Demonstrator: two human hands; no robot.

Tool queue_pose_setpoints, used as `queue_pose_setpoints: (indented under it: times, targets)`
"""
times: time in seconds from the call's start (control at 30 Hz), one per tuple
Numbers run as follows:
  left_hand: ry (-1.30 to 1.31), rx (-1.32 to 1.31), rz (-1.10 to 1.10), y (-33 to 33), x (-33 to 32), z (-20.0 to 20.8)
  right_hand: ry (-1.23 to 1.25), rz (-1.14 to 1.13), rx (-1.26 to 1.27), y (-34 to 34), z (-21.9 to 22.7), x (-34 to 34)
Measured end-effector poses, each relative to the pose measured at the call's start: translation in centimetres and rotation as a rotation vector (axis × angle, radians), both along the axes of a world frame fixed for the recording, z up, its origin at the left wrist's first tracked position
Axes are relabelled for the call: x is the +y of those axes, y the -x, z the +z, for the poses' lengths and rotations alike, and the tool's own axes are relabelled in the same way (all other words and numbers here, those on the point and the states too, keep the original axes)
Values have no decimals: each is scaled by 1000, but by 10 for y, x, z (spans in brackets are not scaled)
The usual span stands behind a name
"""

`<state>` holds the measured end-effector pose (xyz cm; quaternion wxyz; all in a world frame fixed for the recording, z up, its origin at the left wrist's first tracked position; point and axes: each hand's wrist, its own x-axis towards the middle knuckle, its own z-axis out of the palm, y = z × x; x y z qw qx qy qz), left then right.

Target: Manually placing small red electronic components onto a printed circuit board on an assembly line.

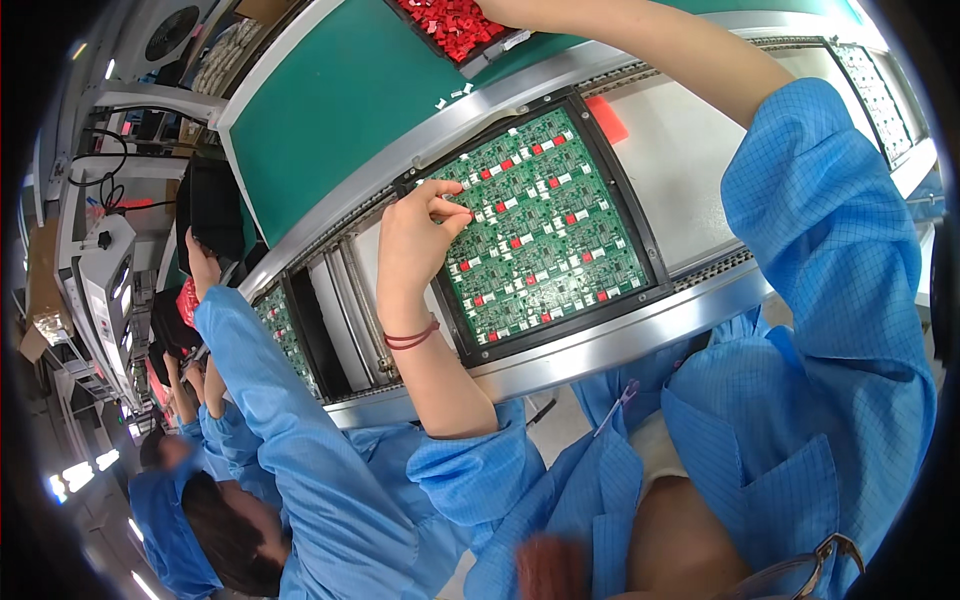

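A green circuit board panel (540, 230) lies in a black frame (632, 240) on the conveyor, dotted with small white and red connectors. Over its left part my left hand (418, 235) is bent into a pinch. Red specks show at its fingertips, but I cannot make out whether they are a held part or connectors on the board. My right arm reaches up and across to a black bin (482, 62) heaped with small red connectors (452, 28). There my right hand (512, 10) is at the bin's right side, its fingers cut off by the picture's top edge.
Several loose white connectors (455, 96) lie on the green mat (320, 110) beyond the metal rail. A red-orange card (606, 120) is right of the frame. On the left, a co-worker's sleeved arm (270, 370) reaches a black bin (212, 210); another board (285, 335) sits there.
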<state>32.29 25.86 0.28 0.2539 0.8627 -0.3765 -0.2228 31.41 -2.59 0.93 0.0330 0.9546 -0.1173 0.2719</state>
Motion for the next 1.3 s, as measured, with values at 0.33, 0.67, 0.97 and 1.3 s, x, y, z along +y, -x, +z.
queue_pose_setpoints:
  times: [0.33,0.67,0.97,1.3]
  targets:
    - [19,-99,-78,5,1,-5,5,4,-26,10,3,5]
    - [-33,-259,-139,1,4,-17,-37,90,-83,4,-4,2]
    - [186,-70,-140,-12,13,-2,-195,297,-187,9,-2,-3]
    - [372,-368,102,-26,14,-15,-660,601,69,116,-18,49]
